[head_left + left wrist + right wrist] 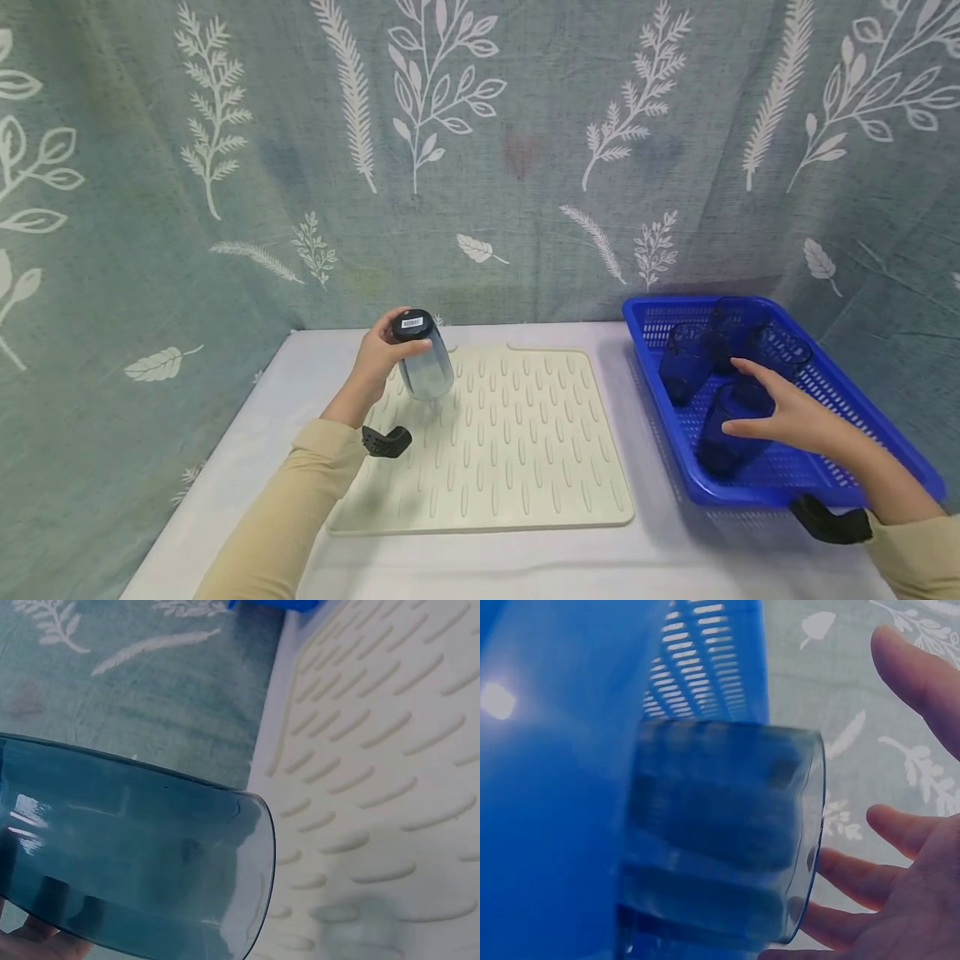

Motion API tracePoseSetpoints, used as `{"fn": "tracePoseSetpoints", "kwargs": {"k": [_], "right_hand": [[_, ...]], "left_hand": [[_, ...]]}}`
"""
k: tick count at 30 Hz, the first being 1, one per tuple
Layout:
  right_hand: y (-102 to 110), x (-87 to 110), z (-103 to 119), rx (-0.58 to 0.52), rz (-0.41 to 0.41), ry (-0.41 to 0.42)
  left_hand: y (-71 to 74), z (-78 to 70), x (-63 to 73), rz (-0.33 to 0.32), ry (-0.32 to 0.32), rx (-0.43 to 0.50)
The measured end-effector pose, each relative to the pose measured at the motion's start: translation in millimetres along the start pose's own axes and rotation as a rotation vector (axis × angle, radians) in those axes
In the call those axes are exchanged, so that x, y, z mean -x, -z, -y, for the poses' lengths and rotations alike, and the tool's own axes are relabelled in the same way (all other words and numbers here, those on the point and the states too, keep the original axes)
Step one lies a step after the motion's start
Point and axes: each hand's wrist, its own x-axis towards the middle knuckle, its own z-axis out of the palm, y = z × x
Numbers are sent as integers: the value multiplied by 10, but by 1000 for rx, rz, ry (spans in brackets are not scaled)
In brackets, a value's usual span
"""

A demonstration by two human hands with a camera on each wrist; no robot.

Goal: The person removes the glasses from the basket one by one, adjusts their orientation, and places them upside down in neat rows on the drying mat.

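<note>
My left hand [369, 360] grips a tinted drinking glass [429, 377], held upside down and slightly tilted with its dark base and barcode label upward. The glass's open rim points down over the left back part of a cream ridged drying mat [536, 487]. In the left wrist view the bluish glass [150, 847] is large, fingertips showing at its lower edge. My right hand [798, 423] is over a blue basket [671, 433], thumb and fingers spread around the upper part of a blue glass [723, 446]. In the right wrist view its fingertips are near that glass's rim [823, 795].
Several more blue glasses [684, 362] stand in the back of the basket, close together. The mat lies on a white-covered table [255, 433]. A grey-green curtain [517, 250] with white leaf prints hangs behind the table and along its sides.
</note>
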Motion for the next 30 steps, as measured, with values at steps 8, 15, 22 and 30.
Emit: {"fn": "tracePoseSetpoints", "kwargs": {"k": [8, 15, 22, 30], "right_hand": [[11, 50, -122, -50, -2, -12], [28, 91, -170, -57, -24, -6], [63, 175, -256, -112, -26, -4], [83, 223, -332, -145, -12, -30]], "left_hand": [[49, 70, -64, -36, 15, -5], [90, 152, -176, -67, 17, -13], [114, 242, -254, -83, 11, -3], [162, 309, -289, -124, 41, 4]]}}
